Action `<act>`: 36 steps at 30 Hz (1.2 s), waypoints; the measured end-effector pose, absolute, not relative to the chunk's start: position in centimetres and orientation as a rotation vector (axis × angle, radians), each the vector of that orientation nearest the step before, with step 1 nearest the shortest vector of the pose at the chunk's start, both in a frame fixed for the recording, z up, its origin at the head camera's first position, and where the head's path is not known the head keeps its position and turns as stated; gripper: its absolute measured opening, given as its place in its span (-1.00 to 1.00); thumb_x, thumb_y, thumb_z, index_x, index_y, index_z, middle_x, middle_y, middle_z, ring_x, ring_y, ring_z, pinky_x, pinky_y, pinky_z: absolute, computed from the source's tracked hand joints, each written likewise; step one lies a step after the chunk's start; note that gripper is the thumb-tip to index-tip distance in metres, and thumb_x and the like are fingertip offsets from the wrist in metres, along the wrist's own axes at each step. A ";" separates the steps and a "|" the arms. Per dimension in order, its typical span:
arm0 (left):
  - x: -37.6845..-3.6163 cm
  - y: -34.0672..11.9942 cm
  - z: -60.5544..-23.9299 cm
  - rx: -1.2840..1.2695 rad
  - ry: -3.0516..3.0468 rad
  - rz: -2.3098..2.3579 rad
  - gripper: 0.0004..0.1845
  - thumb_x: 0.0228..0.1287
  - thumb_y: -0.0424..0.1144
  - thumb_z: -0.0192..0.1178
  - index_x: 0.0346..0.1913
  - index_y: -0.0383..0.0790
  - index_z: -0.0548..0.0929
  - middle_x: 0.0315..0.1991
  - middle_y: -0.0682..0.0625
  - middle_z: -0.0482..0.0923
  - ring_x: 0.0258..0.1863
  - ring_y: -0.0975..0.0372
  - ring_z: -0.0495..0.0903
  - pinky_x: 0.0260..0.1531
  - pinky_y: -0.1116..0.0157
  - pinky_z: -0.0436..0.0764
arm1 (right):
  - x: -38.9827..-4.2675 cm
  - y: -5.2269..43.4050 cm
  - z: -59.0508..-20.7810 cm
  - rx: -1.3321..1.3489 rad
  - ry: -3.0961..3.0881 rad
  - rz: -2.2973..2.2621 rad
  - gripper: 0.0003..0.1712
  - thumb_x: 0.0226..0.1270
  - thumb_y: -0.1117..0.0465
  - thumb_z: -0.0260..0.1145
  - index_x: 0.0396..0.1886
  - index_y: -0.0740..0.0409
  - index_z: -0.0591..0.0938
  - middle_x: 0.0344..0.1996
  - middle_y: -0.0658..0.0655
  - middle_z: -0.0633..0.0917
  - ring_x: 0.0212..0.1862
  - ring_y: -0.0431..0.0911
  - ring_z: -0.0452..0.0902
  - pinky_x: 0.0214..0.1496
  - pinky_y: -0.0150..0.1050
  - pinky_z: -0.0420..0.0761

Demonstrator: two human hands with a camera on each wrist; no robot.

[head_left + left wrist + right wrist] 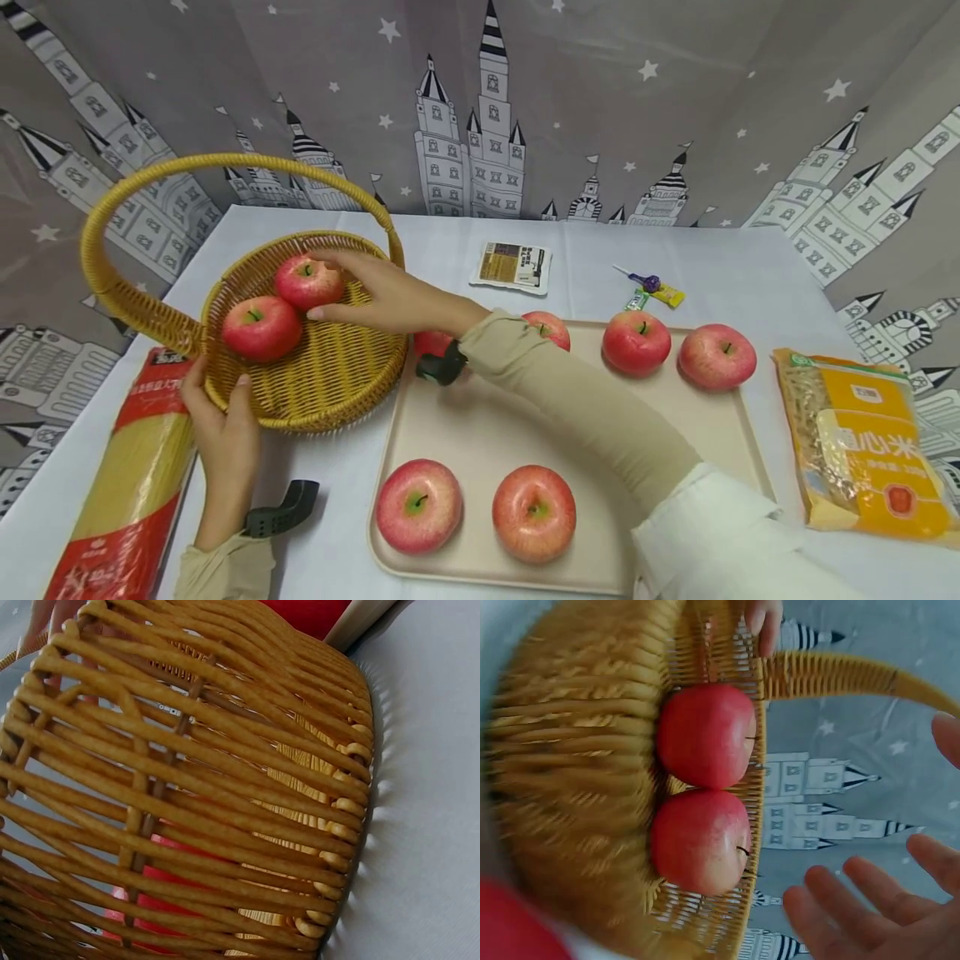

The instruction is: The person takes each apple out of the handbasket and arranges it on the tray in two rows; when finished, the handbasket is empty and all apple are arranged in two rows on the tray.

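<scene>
A yellow wicker basket (322,392) with a tall arched handle (247,162) stands on the left. Two red apples, one nearer the left hand (262,327) and one farther back (310,282), lie inside it side by side. My left hand (225,433) grips the basket's near-left rim, thumb and fingers on either side. Over the basket reaches my right hand (386,292), beside the farther apple. In the right wrist view its fingers (832,900) are spread and apart from both apples. Basket weave fills most of the left wrist view, with red showing through.
A beige tray (480,433) holds several apples, some partly hidden by the right arm. Red-and-yellow packaged noodles (127,467) lie at left. An orange bag (870,450) lies at right. Behind the tray are a flat packet (513,267), a lollipop (645,282) and small wrapped candies (667,294).
</scene>
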State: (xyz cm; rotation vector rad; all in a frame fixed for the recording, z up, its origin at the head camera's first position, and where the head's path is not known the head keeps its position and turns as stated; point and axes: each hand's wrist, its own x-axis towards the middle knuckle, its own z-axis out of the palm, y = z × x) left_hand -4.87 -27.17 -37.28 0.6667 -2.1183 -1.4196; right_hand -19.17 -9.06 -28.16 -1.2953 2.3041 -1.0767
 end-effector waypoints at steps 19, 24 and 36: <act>-4.8 -27.5 -37.3 0.634 -2.113 -1.403 -0.44 0.33 -0.21 -0.14 0.35 -0.12 0.02 0.39 -0.07 0.01 0.40 0.20 -0.04 0.40 0.22 -0.10 | -19.2 -18.4 -32.9 -1.122 2.217 -0.864 0.09 0.02 -0.19 0.30 0.43 -0.16 -0.13 0.39 -0.17 0.05 0.36 -0.36 -0.02 0.32 -0.50 0.10; -4.7 -27.4 -37.2 0.613 -2.109 -1.398 -0.45 0.32 -0.23 -0.12 0.34 -0.17 0.03 0.38 -0.08 0.03 0.39 0.19 -0.02 0.39 0.23 -0.08 | -19.2 -17.9 -33.0 -1.145 2.169 -0.921 0.12 -0.03 -0.14 0.35 0.43 -0.11 -0.10 0.39 -0.14 0.06 0.37 -0.36 -0.05 0.32 -0.51 0.09; -4.6 -27.5 -37.2 0.629 -2.109 -1.407 -0.47 0.34 -0.21 -0.17 0.35 -0.14 0.04 0.37 -0.08 0.07 0.35 0.13 0.09 0.37 0.23 0.03 | -19.1 -17.6 -33.3 -1.280 1.832 -0.761 0.01 -0.11 0.06 0.46 0.37 -0.06 0.15 0.25 -0.06 0.31 0.15 -0.35 0.25 0.12 -0.61 0.25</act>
